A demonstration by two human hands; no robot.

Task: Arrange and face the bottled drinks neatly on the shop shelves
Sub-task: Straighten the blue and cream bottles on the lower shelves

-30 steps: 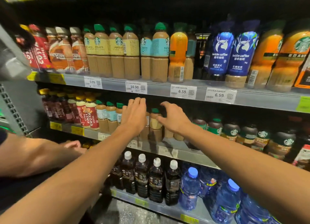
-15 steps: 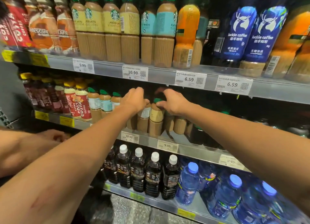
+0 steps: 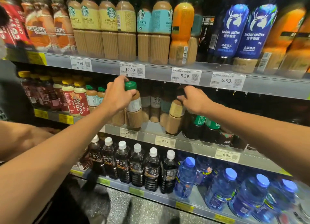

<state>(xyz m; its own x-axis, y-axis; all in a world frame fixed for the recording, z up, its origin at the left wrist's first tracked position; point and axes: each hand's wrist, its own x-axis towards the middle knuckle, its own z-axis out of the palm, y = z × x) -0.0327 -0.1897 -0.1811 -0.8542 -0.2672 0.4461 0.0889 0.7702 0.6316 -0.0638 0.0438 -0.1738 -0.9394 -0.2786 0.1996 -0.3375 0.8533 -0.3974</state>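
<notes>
On the middle shelf [image 3: 167, 136], a green-capped coffee bottle [image 3: 134, 106] is gripped at the neck by the curled fingers of the left hand [image 3: 117, 96]. A second coffee bottle [image 3: 175, 116], tilted beside it near the shelf front, is held at the top by the right hand [image 3: 192, 98], whose grip is partly hidden. Each bottle should be set upright at the front edge, its label turned outward, and released only once its base is seated flat.
</notes>
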